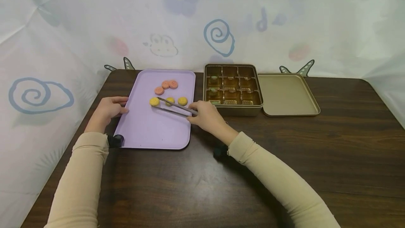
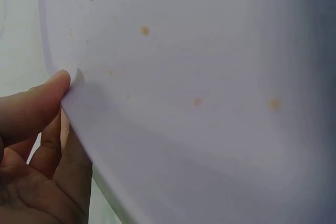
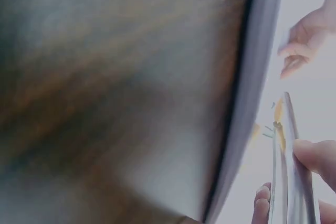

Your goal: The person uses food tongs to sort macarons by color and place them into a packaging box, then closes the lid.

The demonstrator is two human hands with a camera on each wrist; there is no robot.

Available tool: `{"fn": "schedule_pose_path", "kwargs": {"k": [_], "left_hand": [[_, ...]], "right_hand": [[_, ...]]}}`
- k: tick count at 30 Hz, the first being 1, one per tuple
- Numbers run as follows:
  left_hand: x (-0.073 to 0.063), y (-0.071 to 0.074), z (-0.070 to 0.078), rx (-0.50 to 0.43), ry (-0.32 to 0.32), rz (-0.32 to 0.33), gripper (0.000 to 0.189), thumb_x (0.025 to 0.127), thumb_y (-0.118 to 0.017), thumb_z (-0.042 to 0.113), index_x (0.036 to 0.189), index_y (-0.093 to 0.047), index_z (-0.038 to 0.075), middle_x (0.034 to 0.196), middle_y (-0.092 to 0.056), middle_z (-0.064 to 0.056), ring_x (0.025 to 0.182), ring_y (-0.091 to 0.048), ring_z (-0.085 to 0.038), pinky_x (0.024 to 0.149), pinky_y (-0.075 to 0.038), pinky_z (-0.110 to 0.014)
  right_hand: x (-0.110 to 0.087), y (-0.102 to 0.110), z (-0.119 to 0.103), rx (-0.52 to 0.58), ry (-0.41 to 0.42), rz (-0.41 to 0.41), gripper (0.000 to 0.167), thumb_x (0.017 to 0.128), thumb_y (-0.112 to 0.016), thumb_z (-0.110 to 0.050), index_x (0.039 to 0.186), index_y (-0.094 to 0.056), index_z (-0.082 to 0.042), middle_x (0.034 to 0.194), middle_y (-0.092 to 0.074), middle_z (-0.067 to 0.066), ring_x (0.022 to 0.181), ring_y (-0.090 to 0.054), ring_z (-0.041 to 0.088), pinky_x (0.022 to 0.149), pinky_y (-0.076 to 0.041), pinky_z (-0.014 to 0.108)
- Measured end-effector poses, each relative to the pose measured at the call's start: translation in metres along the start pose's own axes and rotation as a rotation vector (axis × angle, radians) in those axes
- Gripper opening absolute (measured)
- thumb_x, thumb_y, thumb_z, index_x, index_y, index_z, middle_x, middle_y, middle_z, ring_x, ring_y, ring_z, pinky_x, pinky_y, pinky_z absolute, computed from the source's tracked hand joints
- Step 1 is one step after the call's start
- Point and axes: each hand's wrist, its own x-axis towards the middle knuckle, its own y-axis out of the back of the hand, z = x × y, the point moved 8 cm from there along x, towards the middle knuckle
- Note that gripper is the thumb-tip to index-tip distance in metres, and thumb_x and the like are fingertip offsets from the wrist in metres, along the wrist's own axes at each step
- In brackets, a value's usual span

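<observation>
My left hand point(image 1: 109, 110) holds the left rim of a lilac tray point(image 1: 142, 129). In the left wrist view, the thumb point(image 2: 44, 95) lies over the edge and the fingers are below it. Above the tray, my right hand point(image 1: 210, 117) pinches metal tongs point(image 1: 180, 106) between thumb and fingers. The tongs' tips stand on either side of the leftmost yellow cookie point(image 1: 154, 101); whether both touch it is hard to tell. Two more yellow cookies, one in the middle point(image 1: 169, 103) and one at right point(image 1: 182, 101), lie in a row with it. Behind them are three pink cookies point(image 1: 166, 84).
Right of the tray stands a gold tin point(image 1: 231, 110) with a brown divided insert point(image 1: 231, 82) of three rows of three compartments. A flat gold lid point(image 1: 288, 96) lies beside it on the dark wooden table point(image 1: 202, 185). A patterned white cloth point(image 1: 269, 41) hangs behind.
</observation>
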Motion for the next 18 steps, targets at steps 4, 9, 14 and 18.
{"fn": "schedule_pose_path", "kwargs": {"k": [4,9,14,18], "left_hand": [[0.000,0.000,0.000,0.003,-0.006,0.001,0.055,0.092,-0.051,0.000,0.144,-0.035,-0.003,0.146,-0.035,-0.032,0.130,-0.042,-0.046,0.109,-0.037,-0.054],[0.001,0.000,0.000,0.003,-0.006,0.003,0.055,0.092,-0.051,0.000,0.144,-0.036,-0.003,0.146,-0.036,-0.031,0.130,-0.042,-0.045,0.109,-0.037,-0.053],[0.001,0.000,-0.001,0.004,0.007,0.007,0.054,0.092,-0.051,0.000,0.144,-0.036,-0.003,0.147,-0.036,-0.030,0.130,-0.042,-0.046,0.109,-0.037,-0.054],[0.001,0.000,0.001,0.011,0.000,0.009,0.054,0.092,-0.051,0.000,0.144,-0.036,-0.003,0.147,-0.036,-0.031,0.130,-0.042,-0.045,0.109,-0.037,-0.054]], "right_hand": [[-0.004,0.012,0.001,0.047,-0.008,0.015,0.034,0.084,-0.071,-0.020,0.115,-0.068,-0.006,0.106,-0.070,0.010,0.090,-0.063,0.020,0.079,-0.052,0.034],[-0.009,0.031,0.004,0.107,-0.009,0.053,0.029,0.085,-0.070,-0.020,0.111,-0.069,-0.006,0.098,-0.071,0.010,0.079,-0.058,0.017,0.068,-0.048,0.028],[-0.015,0.054,0.012,0.147,-0.021,0.108,0.029,0.085,-0.070,-0.022,0.109,-0.070,-0.007,0.097,-0.071,0.009,0.080,-0.058,0.018,0.068,-0.047,0.029],[-0.022,0.073,0.025,0.145,-0.039,0.154,0.031,0.084,-0.071,-0.023,0.112,-0.069,-0.008,0.103,-0.071,0.010,0.088,-0.063,0.022,0.075,-0.051,0.035]]}}
